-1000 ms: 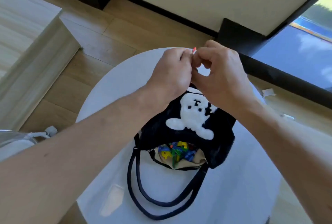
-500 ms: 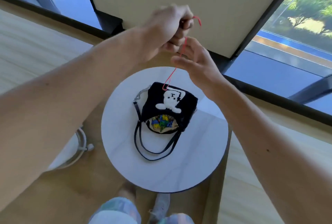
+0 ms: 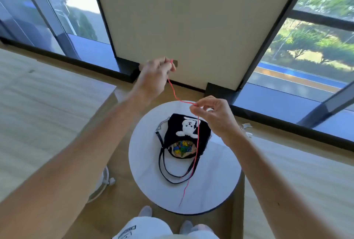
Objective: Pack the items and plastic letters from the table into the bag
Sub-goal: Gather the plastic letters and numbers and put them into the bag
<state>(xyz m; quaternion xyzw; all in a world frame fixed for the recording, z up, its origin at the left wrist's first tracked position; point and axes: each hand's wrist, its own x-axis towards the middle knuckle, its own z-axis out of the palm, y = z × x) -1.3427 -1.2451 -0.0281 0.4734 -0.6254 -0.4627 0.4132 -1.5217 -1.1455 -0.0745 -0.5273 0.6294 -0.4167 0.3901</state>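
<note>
While left hand (image 3: 153,77) pinches red string (image 3: 198,133), right hand (image 3: 212,116) pinches midway.

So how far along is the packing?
Nearly done. Done: the plastic letters lie inside the open bag on the table. In hand: the left hand and right hand each pinch the red string, its tail dangling over the bag. Left: probably just lowering the string into the bag; nothing else loose shows on the tabletop.
</note>
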